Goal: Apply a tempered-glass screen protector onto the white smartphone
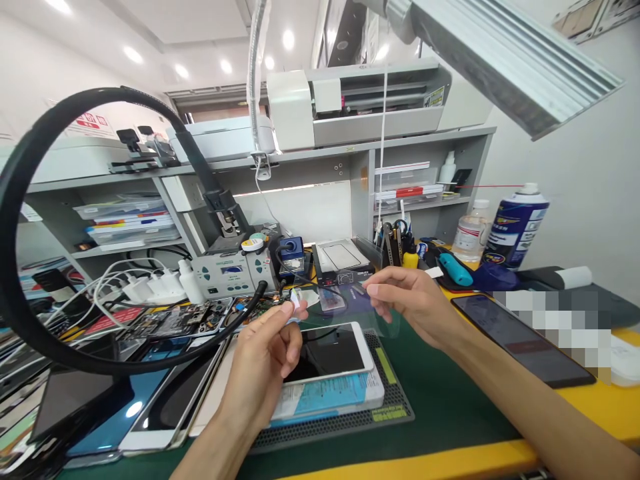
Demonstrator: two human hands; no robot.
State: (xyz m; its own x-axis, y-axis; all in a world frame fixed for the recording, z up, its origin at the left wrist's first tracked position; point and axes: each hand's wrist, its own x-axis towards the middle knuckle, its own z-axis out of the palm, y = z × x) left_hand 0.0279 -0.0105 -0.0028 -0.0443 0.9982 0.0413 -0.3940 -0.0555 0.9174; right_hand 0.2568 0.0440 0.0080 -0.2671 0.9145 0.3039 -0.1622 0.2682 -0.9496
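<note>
A thin clear film (370, 321) hangs in the air, pinched at its upper right edge by my right hand (407, 300). My left hand (267, 343) is closed, thumb against forefinger, on a small shiny whitish piece (295, 300). Whether that piece joins the film I cannot tell. Below the hands lies a white-framed phone (327, 352) with a dark screen, resting on a blue and white box (333, 397). Under the box is a dark perforated mat (395, 400) with yellow-green labels. My left hand covers the phone's left end.
To the left are several phones and a blue panel (133, 393), with a black hose (15, 280) looping above. A grey rework station (235, 270) stands behind. On the right lie a large dark phone (520, 340) and a spray can (517, 227). A lamp (515, 67) hangs overhead.
</note>
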